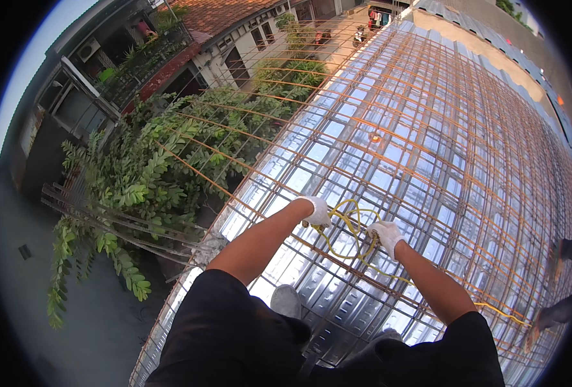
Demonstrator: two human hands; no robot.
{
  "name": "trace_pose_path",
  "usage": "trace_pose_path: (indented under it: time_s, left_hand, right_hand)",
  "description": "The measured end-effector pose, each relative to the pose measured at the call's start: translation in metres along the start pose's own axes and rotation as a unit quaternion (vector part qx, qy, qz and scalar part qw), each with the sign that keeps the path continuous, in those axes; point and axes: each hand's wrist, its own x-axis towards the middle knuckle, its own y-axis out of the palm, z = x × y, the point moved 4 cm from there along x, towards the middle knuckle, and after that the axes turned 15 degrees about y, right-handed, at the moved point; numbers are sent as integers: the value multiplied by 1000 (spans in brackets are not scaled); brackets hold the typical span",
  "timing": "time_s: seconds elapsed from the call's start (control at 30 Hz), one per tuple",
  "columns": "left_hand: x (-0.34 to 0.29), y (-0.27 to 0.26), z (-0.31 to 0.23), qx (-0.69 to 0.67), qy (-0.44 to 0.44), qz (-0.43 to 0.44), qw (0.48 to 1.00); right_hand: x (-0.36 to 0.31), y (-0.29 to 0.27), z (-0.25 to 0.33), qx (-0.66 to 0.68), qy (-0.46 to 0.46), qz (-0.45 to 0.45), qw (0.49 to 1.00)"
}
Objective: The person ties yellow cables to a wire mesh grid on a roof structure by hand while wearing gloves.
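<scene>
Both of my hands wear white gloves and are held low over a grid of rusty reinforcing bars point(364, 276). My left hand point(317, 211) is closed on a yellow cord point(502, 312), near the left part of the deck. To its right, my right hand point(387, 235) has its fingers bent round another part of the same cord. Loose loops of cord hang between the two hands, and its tail runs over the bars toward the right. The exact finger grip is too small to make out.
Under the bars lies shiny corrugated metal decking point(279, 274), where I stand with a grey shoe point(286, 301). Bar ends stick out past the left deck edge toward a leafy tree point(163, 155). At the right rim, another person's legs point(555, 316) show on the mesh.
</scene>
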Motion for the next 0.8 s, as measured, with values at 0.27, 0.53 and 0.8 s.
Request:
trace_pose_path:
  time_s: [0.27,0.53,0.8]
  left_hand:
    - [-14,-7,-58,117,62,20,991]
    - [-49,-10,-215,5,364,-34,931]
    - [-163,-203,-126,-349,281,-692,566]
  right_hand:
    - [-163,-87,209,441,-203,155,860]
    - [-292,-135,259,345,-504,220,761]
    - [-131,-163,129,142,-207,-45,967]
